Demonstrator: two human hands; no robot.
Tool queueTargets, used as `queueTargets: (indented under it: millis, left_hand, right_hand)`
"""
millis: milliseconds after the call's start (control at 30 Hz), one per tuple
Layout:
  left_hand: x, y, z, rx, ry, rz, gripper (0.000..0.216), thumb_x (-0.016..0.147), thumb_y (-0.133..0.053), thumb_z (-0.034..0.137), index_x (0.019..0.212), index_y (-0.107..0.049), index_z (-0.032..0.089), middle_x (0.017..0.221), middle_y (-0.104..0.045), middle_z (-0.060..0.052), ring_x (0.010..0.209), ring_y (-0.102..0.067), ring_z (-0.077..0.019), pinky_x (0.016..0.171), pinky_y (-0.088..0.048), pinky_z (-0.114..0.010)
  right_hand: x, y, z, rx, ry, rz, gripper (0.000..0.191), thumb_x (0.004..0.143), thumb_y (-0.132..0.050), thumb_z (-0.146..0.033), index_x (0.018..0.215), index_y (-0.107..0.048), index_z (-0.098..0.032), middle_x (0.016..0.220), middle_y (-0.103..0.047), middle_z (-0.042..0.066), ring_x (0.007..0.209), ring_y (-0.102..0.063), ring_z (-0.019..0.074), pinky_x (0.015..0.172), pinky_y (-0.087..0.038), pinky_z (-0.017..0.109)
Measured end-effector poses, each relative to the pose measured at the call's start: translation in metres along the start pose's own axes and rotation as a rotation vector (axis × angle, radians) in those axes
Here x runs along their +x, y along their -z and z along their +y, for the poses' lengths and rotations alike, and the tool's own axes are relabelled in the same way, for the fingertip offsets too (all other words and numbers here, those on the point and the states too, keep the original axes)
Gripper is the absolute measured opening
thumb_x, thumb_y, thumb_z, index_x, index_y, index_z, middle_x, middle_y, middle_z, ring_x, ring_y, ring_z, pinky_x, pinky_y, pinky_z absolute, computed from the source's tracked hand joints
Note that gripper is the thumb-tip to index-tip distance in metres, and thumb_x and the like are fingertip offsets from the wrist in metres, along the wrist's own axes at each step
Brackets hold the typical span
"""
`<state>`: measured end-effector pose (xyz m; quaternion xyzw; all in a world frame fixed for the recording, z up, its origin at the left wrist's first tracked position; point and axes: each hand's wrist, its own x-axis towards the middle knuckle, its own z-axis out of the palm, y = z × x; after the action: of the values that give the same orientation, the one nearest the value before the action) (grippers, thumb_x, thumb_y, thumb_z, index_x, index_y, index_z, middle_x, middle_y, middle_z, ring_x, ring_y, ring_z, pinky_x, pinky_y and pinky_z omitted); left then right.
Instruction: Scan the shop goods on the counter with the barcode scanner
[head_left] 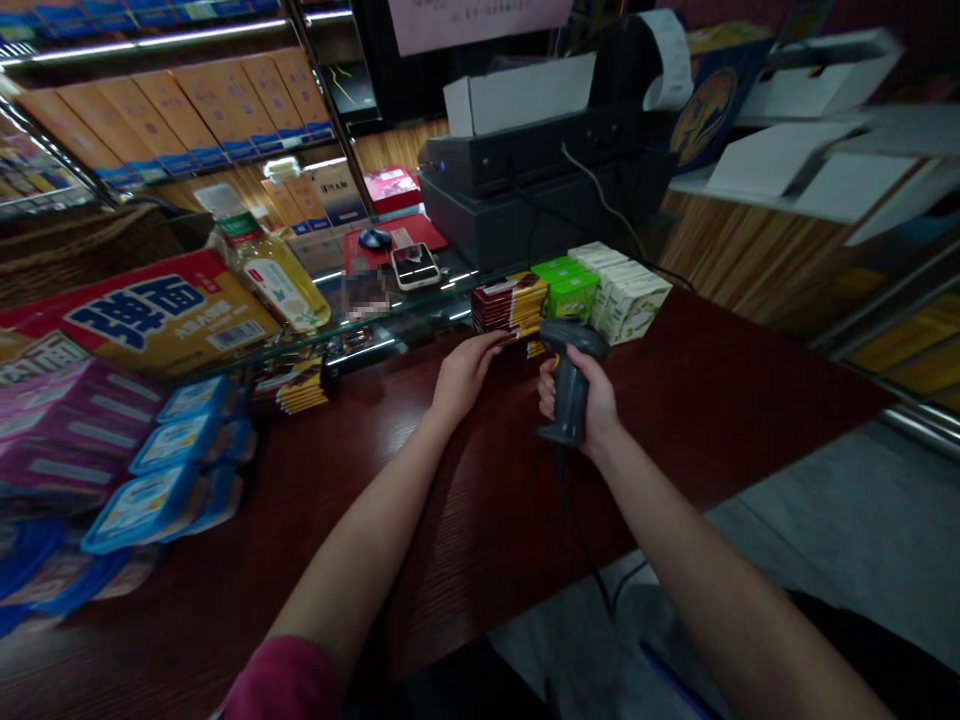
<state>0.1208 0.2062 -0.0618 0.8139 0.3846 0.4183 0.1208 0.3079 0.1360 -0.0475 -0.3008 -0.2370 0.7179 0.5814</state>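
My right hand [592, 395] is wrapped round the handle of a dark grey barcode scanner [571, 395], held above the dark red-brown counter [480, 500]. Its cable hangs over the front edge. My left hand [466, 375] is closed at the fingertips on a flat brown-and-yellow packet [512, 337], in front of a stack of matching packets [510, 302]; its thumb is mostly hidden. Right of that stack stand bright green packs [566, 287] and white-and-green boxes [626, 295], just behind the scanner.
Another pile of packets [304, 387] and blue-lidded tubs [157, 450] occupy the left, near purple boxes [82, 420]. Behind are a red-yellow carton [187, 310], a bottle of yellow liquid [277, 280], a phone [415, 267], a mouse [374, 239] and a black cash drawer [487, 225].
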Motion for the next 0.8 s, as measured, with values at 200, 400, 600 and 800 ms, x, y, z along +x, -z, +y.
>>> queueTargets:
  millis: [200,400,600,800]
  left_hand:
    - [-0.039,0.028,0.01,-0.179,0.438,0.288,0.025,0.099,-0.056,0.03,0.107,-0.076,0.017,0.105,-0.078,-0.006,0.093,-0.074,-0.0192,0.083,-0.059,-0.029]
    - [-0.109,0.081,0.009,-0.438,0.659,0.275,0.037,0.093,-0.06,0.045,0.108,-0.077,0.016,0.095,-0.078,-0.006,0.075,-0.071,-0.0179,0.061,-0.059,-0.026]
    - [-0.152,0.145,-0.011,-0.131,0.618,0.36,0.03,0.094,-0.06,0.039,0.103,-0.079,0.018,0.101,-0.08,-0.007,0.092,-0.073,-0.0213,0.077,-0.057,-0.027]
    - [-0.159,0.161,-0.028,-0.221,0.717,0.523,0.031,0.096,-0.058,0.037,0.108,-0.077,0.016,0.105,-0.079,-0.007,0.091,-0.074,-0.0205,0.074,-0.057,-0.027]
  right_hand:
    - [-0.021,-0.006,0.006,-0.116,-0.117,-0.171,0.035,0.077,-0.072,-0.051,0.076,-0.064,-0.017,0.057,-0.051,-0.003,0.041,-0.045,0.0098,0.032,-0.038,0.021]
    - [-0.031,-0.037,0.039,-0.252,-0.317,-0.321,0.038,0.075,-0.072,-0.054,0.074,-0.063,-0.017,0.056,-0.052,-0.003,0.036,-0.041,0.0091,0.029,-0.036,0.021]
    - [-0.026,-0.101,0.094,-0.375,-0.475,-0.299,0.037,0.078,-0.071,-0.053,0.074,-0.064,-0.017,0.052,-0.054,-0.003,0.034,-0.046,0.0091,0.03,-0.039,0.019]
    - [-0.009,-0.134,0.126,-0.511,-0.374,-0.373,0.044,0.073,-0.075,-0.058,0.072,-0.067,-0.015,0.048,-0.054,-0.002,0.032,-0.048,0.0111,0.029,-0.041,0.022]
